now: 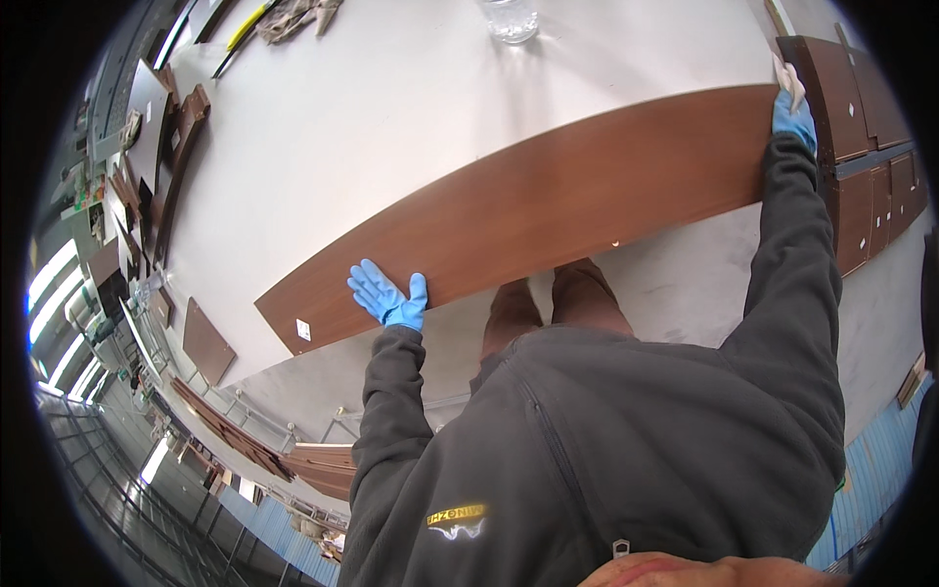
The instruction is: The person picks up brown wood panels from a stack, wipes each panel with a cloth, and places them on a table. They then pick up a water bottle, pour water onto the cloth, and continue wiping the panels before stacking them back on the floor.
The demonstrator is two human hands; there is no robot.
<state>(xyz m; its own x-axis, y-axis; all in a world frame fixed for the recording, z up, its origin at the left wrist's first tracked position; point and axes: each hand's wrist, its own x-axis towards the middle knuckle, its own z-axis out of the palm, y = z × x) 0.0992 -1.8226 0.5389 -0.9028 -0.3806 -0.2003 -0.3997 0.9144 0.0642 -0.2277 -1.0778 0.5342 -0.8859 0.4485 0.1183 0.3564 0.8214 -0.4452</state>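
Note:
A long reddish-brown wood panel (548, 191) lies across the near side of a white table (391, 108), with a small white label (303, 330) at its left end. My left hand (389, 295), in a blue glove, rests flat on the panel's left part with its fingers spread. At the panel's right end is my right hand (794, 119), also blue-gloved. Its fingers are closed on a pale crumpled cloth (788, 82), which sits by the panel's far right corner.
A clear jar (511, 20) stands at the table's far side. Near the far left lie a yellow-handled tool (246, 26) and a rumpled cloth (293, 16). Brown panels are stacked at the right (851, 127), and more brown pieces (181, 137) lie along the left edge.

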